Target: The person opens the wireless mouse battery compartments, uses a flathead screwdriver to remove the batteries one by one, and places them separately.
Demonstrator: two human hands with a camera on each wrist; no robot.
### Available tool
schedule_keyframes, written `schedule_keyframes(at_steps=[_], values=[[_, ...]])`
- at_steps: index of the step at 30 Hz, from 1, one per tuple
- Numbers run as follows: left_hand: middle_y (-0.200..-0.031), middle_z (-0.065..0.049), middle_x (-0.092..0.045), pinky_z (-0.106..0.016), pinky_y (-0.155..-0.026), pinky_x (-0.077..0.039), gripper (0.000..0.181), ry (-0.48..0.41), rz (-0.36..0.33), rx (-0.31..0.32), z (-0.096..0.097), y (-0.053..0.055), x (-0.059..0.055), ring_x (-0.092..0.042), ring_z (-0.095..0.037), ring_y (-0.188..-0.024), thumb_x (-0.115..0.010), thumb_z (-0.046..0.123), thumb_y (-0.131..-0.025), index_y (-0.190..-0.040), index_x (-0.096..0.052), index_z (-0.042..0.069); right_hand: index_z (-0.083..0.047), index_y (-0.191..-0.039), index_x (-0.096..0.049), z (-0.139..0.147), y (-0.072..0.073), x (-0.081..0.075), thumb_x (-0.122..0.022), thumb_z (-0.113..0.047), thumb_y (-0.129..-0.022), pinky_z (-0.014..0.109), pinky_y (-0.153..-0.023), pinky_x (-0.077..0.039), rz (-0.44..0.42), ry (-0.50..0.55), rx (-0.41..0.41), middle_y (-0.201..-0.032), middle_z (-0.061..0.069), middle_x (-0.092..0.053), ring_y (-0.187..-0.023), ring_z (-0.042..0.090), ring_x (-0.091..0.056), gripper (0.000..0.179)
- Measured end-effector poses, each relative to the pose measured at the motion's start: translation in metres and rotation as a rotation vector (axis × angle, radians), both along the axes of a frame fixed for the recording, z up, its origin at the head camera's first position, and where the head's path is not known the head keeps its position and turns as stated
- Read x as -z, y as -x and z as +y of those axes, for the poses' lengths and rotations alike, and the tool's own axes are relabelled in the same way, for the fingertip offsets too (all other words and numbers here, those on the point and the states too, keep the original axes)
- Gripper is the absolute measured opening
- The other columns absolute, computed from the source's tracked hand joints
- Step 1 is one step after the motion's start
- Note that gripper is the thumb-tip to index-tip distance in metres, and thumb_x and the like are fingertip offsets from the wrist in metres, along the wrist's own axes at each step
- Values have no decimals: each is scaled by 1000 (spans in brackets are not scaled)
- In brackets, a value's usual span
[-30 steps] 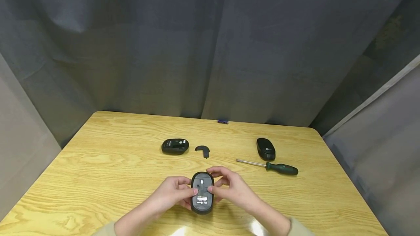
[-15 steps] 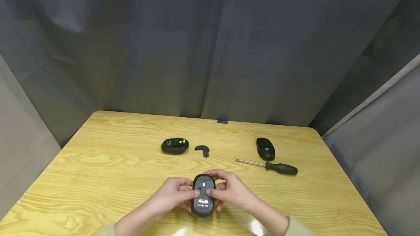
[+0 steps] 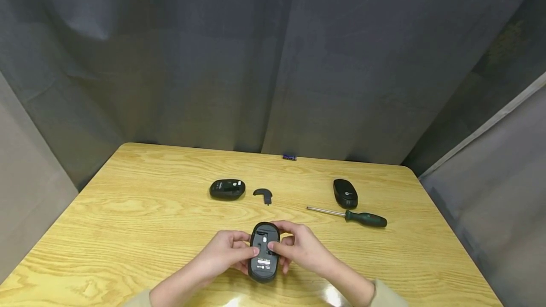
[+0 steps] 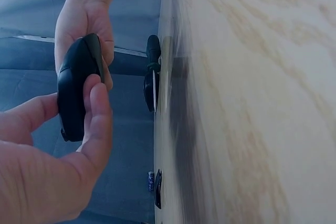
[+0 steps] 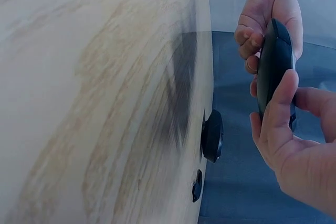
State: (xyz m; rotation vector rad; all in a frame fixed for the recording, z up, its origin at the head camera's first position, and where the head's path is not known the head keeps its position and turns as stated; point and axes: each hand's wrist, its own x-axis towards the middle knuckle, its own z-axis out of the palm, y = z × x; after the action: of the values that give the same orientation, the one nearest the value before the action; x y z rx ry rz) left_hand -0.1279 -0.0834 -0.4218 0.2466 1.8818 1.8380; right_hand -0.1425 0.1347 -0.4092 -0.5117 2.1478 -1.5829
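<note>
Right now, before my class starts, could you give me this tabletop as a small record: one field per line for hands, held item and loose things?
Held item: black oval plastic computer mouse, underside up
Left hand: grips its left side, thumb on the underside
Right hand: grips its right side, thumb on the underside
Left, beyond hands: second black oval mouse, underside up
Beside that: black hooked plastic piece
Right: green-handled metal screwdriver, nearer than a third black mouse
Far edge: small purple cylinder, likely a battery
Surface: yellow wood-grain table

Wood-grain table (image 3: 162, 240): upturned mouse (image 3: 227, 190), curved black piece (image 3: 264, 195), second mouse (image 3: 345, 194), green-handled screwdriver (image 3: 365, 219), battery (image 3: 289, 158).
</note>
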Motion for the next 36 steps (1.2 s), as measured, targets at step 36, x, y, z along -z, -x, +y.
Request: schedule_keyframes(at_steps=[36], values=[[-85, -12, -69, -35, -64, -59, 50, -5, 25, -22, -16, -3, 0, -67, -21, -69, -68, 12, -83, -122, -49, -13, 9, -120, -54, 8, 32, -7, -68, -7, -85, 33, -56, -58, -1, 54, 207, -79, 8, -61, -60, 15, -58, 41]])
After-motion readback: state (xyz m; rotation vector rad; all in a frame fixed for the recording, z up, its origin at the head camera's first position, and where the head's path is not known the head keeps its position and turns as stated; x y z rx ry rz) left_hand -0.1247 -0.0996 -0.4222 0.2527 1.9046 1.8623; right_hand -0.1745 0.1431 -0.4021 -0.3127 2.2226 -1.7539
